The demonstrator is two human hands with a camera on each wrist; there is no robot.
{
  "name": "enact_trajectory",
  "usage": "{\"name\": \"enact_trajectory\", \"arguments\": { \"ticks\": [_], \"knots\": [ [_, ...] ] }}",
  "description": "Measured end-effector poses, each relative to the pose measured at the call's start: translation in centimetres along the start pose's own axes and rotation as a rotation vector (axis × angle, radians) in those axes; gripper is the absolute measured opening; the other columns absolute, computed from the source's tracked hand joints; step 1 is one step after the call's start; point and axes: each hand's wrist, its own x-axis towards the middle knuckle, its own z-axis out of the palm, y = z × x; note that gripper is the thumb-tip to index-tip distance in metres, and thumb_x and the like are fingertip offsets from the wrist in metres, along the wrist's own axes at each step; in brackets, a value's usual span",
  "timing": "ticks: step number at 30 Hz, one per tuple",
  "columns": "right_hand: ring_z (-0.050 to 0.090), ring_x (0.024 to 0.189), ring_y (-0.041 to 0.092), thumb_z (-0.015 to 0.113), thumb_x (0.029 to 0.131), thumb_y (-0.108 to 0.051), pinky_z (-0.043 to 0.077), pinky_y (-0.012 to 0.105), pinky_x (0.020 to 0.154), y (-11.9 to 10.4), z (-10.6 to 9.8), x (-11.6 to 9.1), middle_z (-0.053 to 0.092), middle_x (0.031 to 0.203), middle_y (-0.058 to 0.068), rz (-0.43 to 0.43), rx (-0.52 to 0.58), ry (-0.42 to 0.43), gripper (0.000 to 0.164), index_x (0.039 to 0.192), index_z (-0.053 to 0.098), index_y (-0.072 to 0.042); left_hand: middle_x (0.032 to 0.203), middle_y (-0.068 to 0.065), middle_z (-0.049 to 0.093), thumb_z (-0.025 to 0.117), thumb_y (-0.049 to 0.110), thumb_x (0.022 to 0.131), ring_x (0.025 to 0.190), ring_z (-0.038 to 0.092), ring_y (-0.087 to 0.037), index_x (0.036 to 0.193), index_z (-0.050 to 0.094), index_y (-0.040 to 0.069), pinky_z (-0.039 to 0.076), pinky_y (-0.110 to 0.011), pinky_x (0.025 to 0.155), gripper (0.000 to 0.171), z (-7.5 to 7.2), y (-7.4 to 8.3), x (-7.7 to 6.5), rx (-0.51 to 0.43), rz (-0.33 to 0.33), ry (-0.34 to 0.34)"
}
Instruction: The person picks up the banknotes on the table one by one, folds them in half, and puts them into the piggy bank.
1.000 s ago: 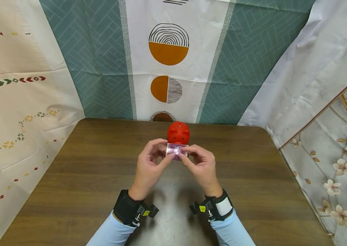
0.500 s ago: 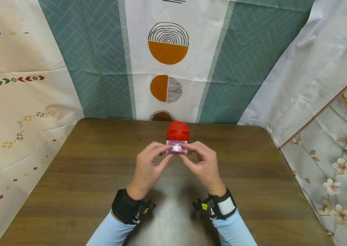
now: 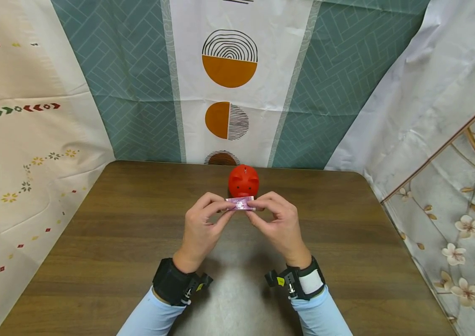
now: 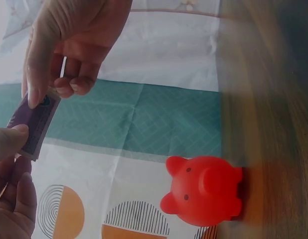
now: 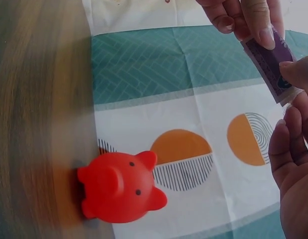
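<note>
A folded purple banknote (image 3: 240, 203) is held up in front of a red piggy bank (image 3: 243, 181). My left hand (image 3: 200, 229) pinches its left end between thumb and fingers. At the right end, my right hand (image 3: 282, 228) pinches it the same way. In the left wrist view the banknote (image 4: 38, 122) shows as a small strip with a pale edge, each thumb lying on its face. The right wrist view shows the banknote (image 5: 273, 64) tilted, apart from the piggy bank (image 5: 119, 186), whose snout and eyes face the hands.
The piggy bank stands near the back edge of a brown wooden table (image 3: 136, 224). Behind it hangs a teal and white cloth (image 3: 140, 84) with orange half circles. A cream patterned cloth (image 3: 18, 154) hangs at left, a floral one (image 3: 439, 210) at right.
The banknote looks narrower from above than before, and the thumbs have slid from its face toward its near edge. Both hands have drawn slightly apart; the piggy bank has stayed put.
</note>
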Motion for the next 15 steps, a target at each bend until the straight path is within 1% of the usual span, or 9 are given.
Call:
{"name": "enact_trajectory", "arguments": {
  "ticks": [1,3,5,8,12,15],
  "knots": [
    [0.064,0.084,0.021,0.084,0.081,0.001,0.054,0.018,0.072,0.00,-0.02,0.01,0.071,0.094,0.005,0.000,-0.001,-0.001,0.026,0.104,0.080,-0.008,0.088,-0.006,0.066,0.086,0.000,0.078,0.081,0.064,-0.019,0.095,0.080,0.006,0.053,-0.015,0.075,0.020,-0.02,-0.04,0.01,-0.003,-0.005,-0.003],
    [0.063,0.084,0.022,0.084,0.081,0.001,0.053,0.017,0.074,0.02,-0.05,0.02,0.070,0.093,0.005,-0.003,0.001,-0.005,0.024,0.102,0.080,-0.009,0.088,-0.006,0.066,0.086,0.001,0.078,0.080,0.064,-0.019,0.094,0.080,0.007,0.055,-0.020,0.072,0.019,-0.09,-0.11,0.01,-0.008,-0.009,-0.009],
    [0.061,0.086,0.021,0.084,0.081,0.002,0.053,0.017,0.073,0.04,-0.07,0.03,0.067,0.094,0.005,-0.004,0.008,-0.009,0.023,0.100,0.080,-0.009,0.087,-0.005,0.066,0.086,0.000,0.078,0.079,0.063,-0.018,0.094,0.079,0.007,0.057,-0.024,0.071,0.018,-0.16,-0.18,0.05,-0.022,-0.020,-0.018],
    [0.060,0.090,0.020,0.084,0.081,0.003,0.055,0.022,0.075,0.10,-0.08,0.03,0.065,0.099,0.007,-0.004,0.038,-0.020,0.021,0.098,0.080,-0.008,0.088,-0.004,0.064,0.085,0.001,0.079,0.080,0.062,-0.016,0.094,0.079,0.008,0.058,-0.028,0.071,0.018,-0.31,-0.18,0.13,-0.047,-0.040,-0.039],
    [0.063,0.093,0.019,0.081,0.082,0.005,0.060,0.029,0.077,0.08,-0.16,-0.02,0.068,0.099,0.012,0.043,0.133,-0.045,0.019,0.095,0.078,-0.008,0.092,-0.004,0.062,0.084,0.001,0.081,0.086,0.060,-0.017,0.094,0.078,0.009,0.053,-0.023,0.075,0.016,-0.47,-0.07,0.18,-0.119,-0.102,-0.071],
    [0.064,0.088,0.019,0.079,0.084,0.008,0.060,0.028,0.075,-0.03,-0.26,-0.04,0.070,0.092,0.011,0.104,0.222,-0.057,0.018,0.092,0.074,-0.007,0.097,-0.006,0.062,0.082,0.001,0.083,0.095,0.060,-0.019,0.093,0.076,0.008,0.052,-0.020,0.082,0.013,-0.54,0.02,0.19,-0.213,-0.168,-0.093]
  ]
}}
